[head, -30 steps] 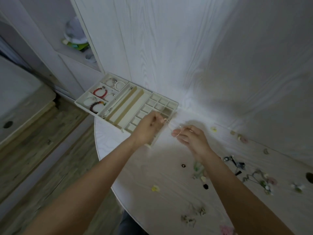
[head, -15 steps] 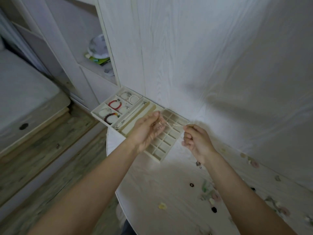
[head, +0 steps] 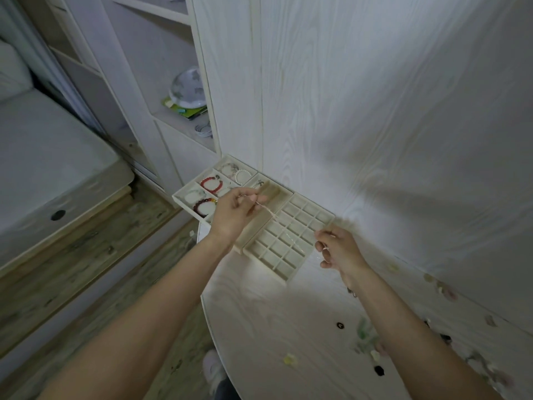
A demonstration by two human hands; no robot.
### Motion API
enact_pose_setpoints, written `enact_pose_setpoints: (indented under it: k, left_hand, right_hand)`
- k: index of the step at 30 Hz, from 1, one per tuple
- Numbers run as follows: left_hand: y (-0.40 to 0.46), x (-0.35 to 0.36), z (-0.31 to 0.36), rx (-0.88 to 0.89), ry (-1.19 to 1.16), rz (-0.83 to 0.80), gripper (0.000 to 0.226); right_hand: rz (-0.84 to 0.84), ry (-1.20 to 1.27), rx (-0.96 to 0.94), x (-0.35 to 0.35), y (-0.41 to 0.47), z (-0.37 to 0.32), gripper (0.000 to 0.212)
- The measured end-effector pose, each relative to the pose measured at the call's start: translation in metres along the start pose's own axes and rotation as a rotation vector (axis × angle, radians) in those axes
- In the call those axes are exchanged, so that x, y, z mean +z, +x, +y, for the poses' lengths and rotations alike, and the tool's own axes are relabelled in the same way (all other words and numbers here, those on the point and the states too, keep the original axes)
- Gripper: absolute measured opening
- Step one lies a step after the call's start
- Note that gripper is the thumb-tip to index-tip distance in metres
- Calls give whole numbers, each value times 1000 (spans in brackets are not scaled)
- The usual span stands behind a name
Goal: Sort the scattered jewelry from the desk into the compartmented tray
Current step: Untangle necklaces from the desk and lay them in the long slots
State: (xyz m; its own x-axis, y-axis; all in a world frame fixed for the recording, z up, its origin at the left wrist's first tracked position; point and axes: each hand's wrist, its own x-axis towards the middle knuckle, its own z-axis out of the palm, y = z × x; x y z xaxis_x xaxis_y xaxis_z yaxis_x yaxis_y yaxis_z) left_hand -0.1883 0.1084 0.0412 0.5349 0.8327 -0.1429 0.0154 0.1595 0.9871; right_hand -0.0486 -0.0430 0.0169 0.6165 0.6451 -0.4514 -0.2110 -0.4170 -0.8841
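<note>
White desk [head: 259, 321] fills the lower right, with the tray [head: 291, 272] at center. Above it, left hand [head: 230, 215] and right hand [head: 340, 249] each pinch an end of a thin chain [head: 288, 233].

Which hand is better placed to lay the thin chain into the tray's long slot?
Probably the left hand: it pinches the thin pale chain right beside the beige tray's long slot, while the right hand holds the other end off the tray's corner.
</note>
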Motion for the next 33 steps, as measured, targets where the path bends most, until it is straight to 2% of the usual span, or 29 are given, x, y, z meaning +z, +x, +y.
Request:
enact_pose_setpoints:
  k: [3,11,15,21,27,30,33]
  left_hand:
    - [2,-8,7,37,6,15,20]
    - [15,-41,11,9,50,74,23]
    - [28,-62,12,94,174,115,23]
    - [57,-85,15,140,327,50,15]
    - [83,-103,13,113,348,-7,21]
    - [92,-109,11,111,340,-17,19]
    - [97,-112,11,108,350,-34,26]
  right_hand:
    - [-24,-124,-44,9,6,3,10]
    - [-237,-418,-108,51,25,-11,17]
    - [-223,-485,-161,82,41,-24,15]
    - [-112,-469,-228,121,74,-31,14]
    - [-118,-559,-184,154,96,-31,17]
    - [-90,-572,-218,163,103,-25,18]
    - [-57,-622,-248,170,105,-22,16]
